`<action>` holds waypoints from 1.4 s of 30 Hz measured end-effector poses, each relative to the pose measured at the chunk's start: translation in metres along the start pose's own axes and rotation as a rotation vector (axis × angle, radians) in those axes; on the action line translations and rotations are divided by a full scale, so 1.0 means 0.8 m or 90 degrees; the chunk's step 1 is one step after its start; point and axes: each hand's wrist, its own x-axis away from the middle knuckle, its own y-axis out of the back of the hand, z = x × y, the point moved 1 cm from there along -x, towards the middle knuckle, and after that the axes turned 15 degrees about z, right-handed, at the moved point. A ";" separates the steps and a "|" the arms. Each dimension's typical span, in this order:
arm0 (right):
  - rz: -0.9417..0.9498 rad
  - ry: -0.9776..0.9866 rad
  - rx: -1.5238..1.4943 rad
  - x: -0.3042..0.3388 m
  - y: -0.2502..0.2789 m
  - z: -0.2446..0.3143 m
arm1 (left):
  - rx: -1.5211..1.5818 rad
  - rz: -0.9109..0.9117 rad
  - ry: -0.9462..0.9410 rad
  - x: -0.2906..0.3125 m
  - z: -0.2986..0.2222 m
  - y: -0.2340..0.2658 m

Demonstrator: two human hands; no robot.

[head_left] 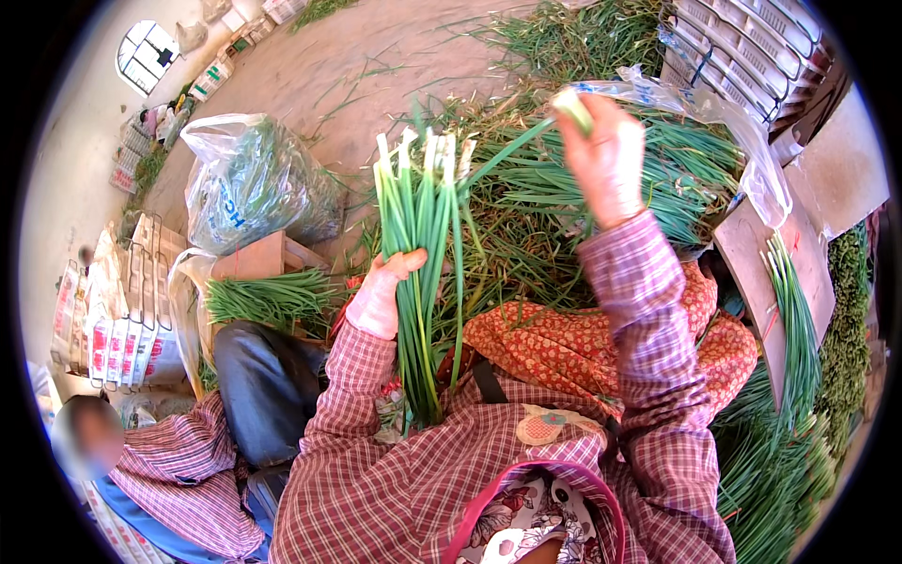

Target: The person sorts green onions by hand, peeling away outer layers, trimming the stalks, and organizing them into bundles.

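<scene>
My left hand (390, 291) is closed around an upright bunch of green onions (423, 216). Their pale root ends point away from me, and the leaves hang down toward my lap. Raised on the right, my right hand (606, 155) grips a single green onion (571, 111) near its whitish end. A green leaf stretches from that hand's side toward the top of the bunch. Beyond and beneath my right hand lies a large heap of long green onions (564, 179), partly hidden by the hand and forearm.
Trimmed leaves litter the floor (366, 56). A stuffed clear plastic bag (254, 183) stands at left, near cut greens (272, 296). Stacked crates (742, 52) rise at far right. A board (770, 273) carries a tied bunch (794, 310). Another person in a plaid sleeve (193, 451) sits at left.
</scene>
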 end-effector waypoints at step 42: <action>0.271 -0.009 -0.363 0.044 -0.049 0.071 | -0.030 0.000 -0.074 0.002 -0.004 0.000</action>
